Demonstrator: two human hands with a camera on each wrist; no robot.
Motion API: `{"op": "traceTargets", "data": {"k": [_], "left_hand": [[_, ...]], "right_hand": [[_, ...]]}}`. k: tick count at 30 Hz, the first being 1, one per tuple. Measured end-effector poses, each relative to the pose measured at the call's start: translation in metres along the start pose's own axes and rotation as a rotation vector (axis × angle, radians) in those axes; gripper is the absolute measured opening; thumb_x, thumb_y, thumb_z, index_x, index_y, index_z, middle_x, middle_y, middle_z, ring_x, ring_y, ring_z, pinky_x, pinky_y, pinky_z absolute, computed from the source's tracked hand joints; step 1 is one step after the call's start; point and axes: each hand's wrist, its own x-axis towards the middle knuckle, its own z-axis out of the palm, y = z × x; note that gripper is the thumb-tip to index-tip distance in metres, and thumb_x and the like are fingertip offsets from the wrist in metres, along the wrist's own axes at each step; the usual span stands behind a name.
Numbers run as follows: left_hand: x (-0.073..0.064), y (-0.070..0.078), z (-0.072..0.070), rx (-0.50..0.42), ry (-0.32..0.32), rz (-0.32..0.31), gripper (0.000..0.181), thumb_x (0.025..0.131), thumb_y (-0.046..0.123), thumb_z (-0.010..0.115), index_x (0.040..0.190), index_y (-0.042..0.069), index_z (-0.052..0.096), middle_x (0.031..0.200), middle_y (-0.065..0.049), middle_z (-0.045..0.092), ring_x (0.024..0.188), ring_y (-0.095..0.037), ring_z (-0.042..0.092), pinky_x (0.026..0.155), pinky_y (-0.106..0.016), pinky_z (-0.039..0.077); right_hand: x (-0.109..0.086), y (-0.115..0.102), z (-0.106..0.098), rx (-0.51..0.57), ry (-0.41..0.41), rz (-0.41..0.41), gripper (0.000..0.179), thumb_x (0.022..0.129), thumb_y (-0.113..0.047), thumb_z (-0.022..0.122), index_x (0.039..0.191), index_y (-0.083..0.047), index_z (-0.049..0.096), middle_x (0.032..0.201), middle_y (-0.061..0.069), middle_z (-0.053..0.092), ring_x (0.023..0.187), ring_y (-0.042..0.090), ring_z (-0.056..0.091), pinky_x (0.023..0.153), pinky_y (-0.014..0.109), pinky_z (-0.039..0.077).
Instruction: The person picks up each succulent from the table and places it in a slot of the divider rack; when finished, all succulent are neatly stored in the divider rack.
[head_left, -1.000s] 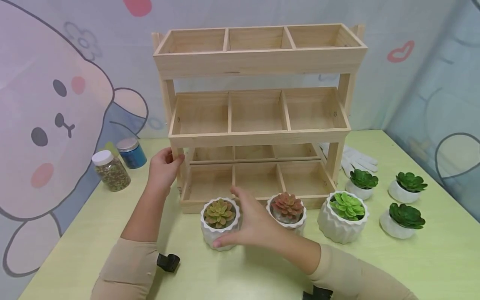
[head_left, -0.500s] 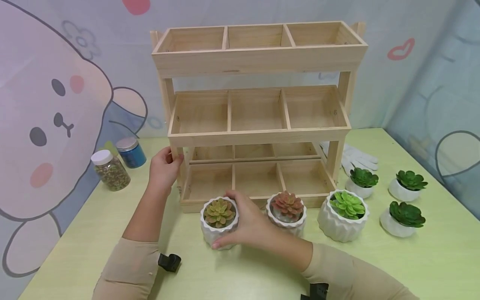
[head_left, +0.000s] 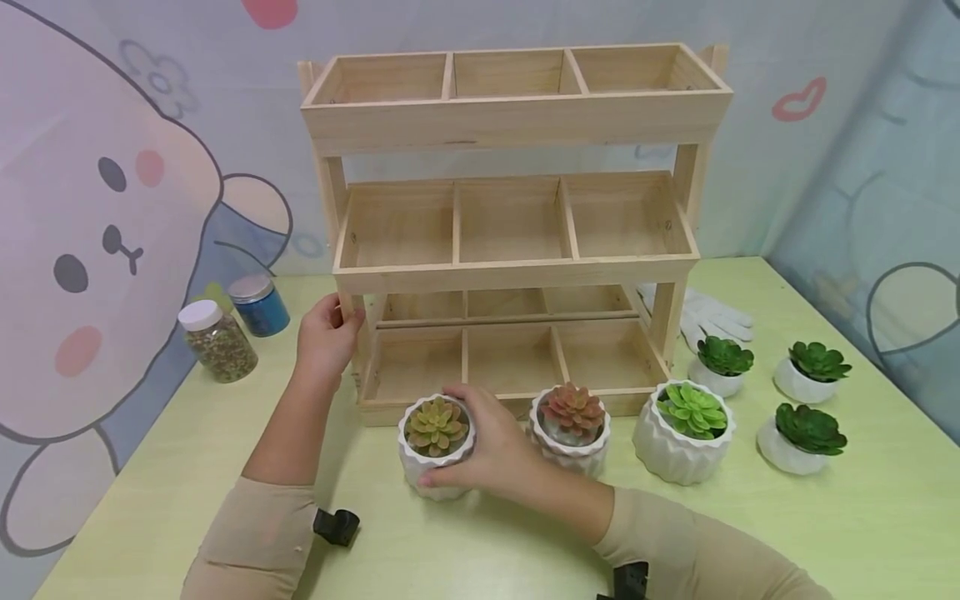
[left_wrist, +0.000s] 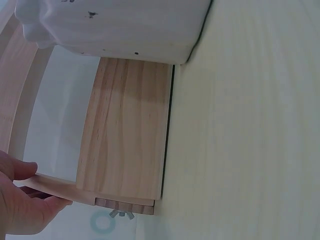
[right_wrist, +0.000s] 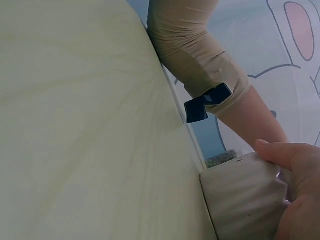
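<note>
My left hand [head_left: 324, 343] grips the left upright of the three-tier wooden planter stand [head_left: 517, 127]. Seen from the left wrist, its thumb and fingers [left_wrist: 31, 210] pinch that wooden post [left_wrist: 60, 187] above a wing nut at the foot. Around the right side of a white fluted pot [head_left: 420, 473] curls my right hand [head_left: 497, 442], with the thumb at the front and fingers behind. An olive-orange succulent [head_left: 437, 425] fills this pot, which stands before the stand's left bottom compartment. In the right wrist view, the thumb lies over the pot's wall [right_wrist: 242, 200].
To the right stand a pot with a reddish succulent [head_left: 574, 412] and one with a light green succulent [head_left: 693, 412]. Several small dark green potted succulents [head_left: 812, 427] and white gloves [head_left: 716, 317] lie beyond. Two jars [head_left: 219, 343] are at the left.
My right hand has moved slightly left and closed around the pot, fingers now against its far side. The left hand keeps its hold on the upright.
</note>
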Motion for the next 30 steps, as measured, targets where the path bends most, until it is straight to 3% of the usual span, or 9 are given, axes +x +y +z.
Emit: {"op": "traceTargets", "data": {"k": [14, 22, 30], "left_hand": [[0.0, -0.001, -0.001, 0.011, -0.005, 0.022, 0.046, 0.098, 0.01, 0.049, 0.142, 0.003, 0.039, 0.138, -0.019, 0.045, 0.123, -0.032, 0.046, 0.099, -0.046, 0.039], [-0.001, -0.004, -0.001, 0.012, -0.008, 0.05, 0.043, 0.097, 0.008, 0.049, 0.139, 0.0, 0.042, 0.137, -0.02, 0.046, 0.122, -0.031, 0.047, 0.099, -0.045, 0.039], [0.0, -0.003, -0.001, 0.008, -0.004, 0.065, 0.043, 0.097, 0.008, 0.05, 0.138, -0.001, 0.043, 0.135, -0.02, 0.047, 0.122, -0.032, 0.047, 0.099, -0.046, 0.039]], "right_hand": [[0.002, -0.002, 0.005, 0.157, 0.082, 0.003, 0.09, 0.051, -0.021, 0.092, 0.13, -0.012, 0.049, 0.116, -0.004, 0.057, 0.106, 0.014, 0.055, 0.093, 0.034, 0.044], [0.01, -0.024, -0.005, 0.224, 0.131, -0.018, 0.086, 0.052, -0.018, 0.093, 0.127, -0.013, 0.052, 0.115, -0.005, 0.055, 0.105, 0.012, 0.054, 0.091, 0.033, 0.045], [0.033, -0.041, -0.009, 0.258, 0.201, -0.034, 0.084, 0.054, -0.018, 0.092, 0.127, -0.011, 0.053, 0.116, -0.003, 0.055, 0.104, 0.011, 0.054, 0.088, 0.03, 0.048]]}}
